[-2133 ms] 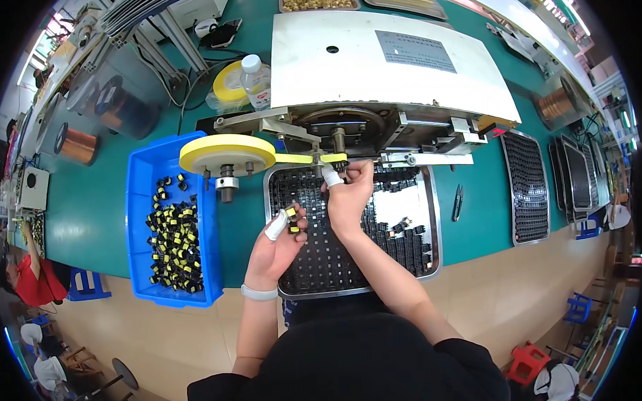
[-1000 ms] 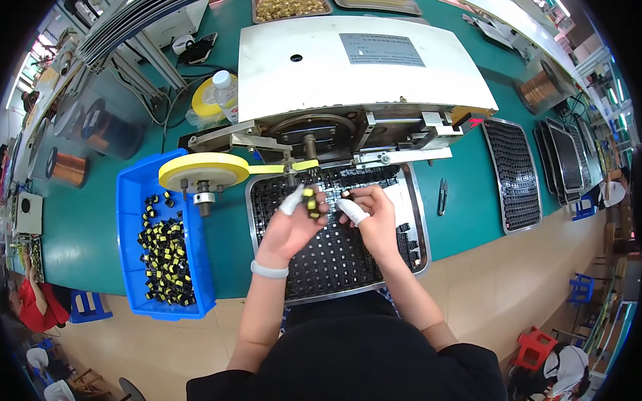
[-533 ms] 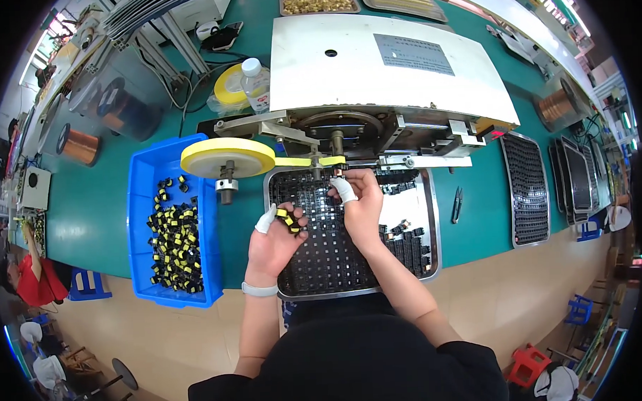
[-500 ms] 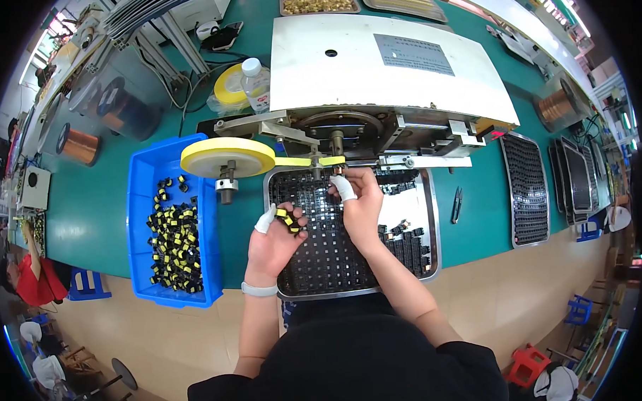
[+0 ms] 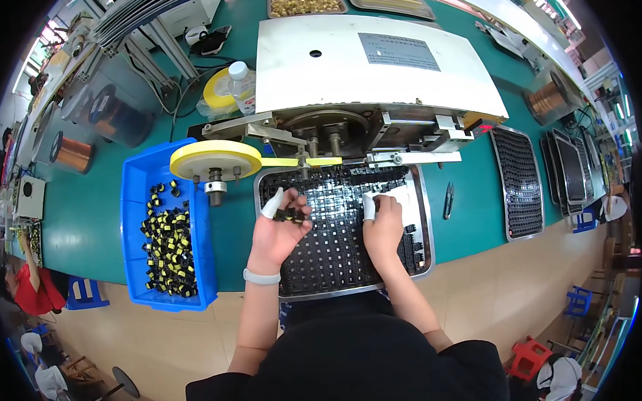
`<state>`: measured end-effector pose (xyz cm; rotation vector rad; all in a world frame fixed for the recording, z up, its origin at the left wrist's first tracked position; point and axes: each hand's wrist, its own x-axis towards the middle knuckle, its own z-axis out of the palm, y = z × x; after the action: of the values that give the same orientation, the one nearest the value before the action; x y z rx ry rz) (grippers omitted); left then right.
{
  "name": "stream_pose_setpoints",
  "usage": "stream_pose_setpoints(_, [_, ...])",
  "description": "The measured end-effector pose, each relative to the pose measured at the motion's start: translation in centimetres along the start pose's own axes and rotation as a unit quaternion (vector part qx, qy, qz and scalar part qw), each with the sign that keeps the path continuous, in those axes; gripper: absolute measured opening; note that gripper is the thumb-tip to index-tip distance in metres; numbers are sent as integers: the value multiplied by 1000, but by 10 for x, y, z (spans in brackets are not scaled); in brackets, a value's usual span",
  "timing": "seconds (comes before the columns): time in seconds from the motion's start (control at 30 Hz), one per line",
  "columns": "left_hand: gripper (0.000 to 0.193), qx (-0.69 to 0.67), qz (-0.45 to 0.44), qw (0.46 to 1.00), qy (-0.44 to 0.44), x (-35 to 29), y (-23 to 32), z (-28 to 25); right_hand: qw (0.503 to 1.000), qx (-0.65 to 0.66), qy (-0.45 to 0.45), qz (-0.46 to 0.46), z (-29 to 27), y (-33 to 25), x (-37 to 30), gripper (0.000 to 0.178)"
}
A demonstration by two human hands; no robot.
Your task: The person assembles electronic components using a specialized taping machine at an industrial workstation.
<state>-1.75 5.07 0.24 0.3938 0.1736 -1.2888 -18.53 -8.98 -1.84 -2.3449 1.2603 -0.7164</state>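
Our right hand (image 5: pixel 383 226) has just left the machine's spindle (image 5: pixel 335 142) for the tray (image 5: pixel 427 253), suggesting a change of part; whether its bunched fingers grip anything, we cannot tell. Our left hand (image 5: pixel 271 241) curls its fingers around black-and-yellow parts (image 5: pixel 291 216) above the tray, their cluster running left to right; individual axes are unclear.

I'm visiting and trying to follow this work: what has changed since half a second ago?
The right hand has moved from beside the end of the yellow tape toward the person and rightward, over the metal tray; whether it holds anything is hidden. The left hand still holds small dark parts, fingers more curled. The tape reel and blue bin stayed put.
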Motion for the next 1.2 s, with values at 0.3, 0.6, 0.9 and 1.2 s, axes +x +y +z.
stream_pose_setpoints(0.3, [35, 58, -19, 998, -14, 46, -11, 10, 995, -42, -80, 51, 26, -6, 0, 22])
stream_pose_setpoints(0.6, [31, 35, -20, 998, -53, 57, -19, 23, 997, 75, -4, 27, 19, -2, 1, 10])
stream_pose_setpoints(0.9, [34, -24, -62, 997, -34, -3, -26, -2, 958, 269, 41, -92, -6, -44, 17, 14])
stream_pose_setpoints(1.2, [31, -17, -15, 1000, -7, -23, -15, -7, 947, 309, 45, -73, 11, -73, 21, 14])
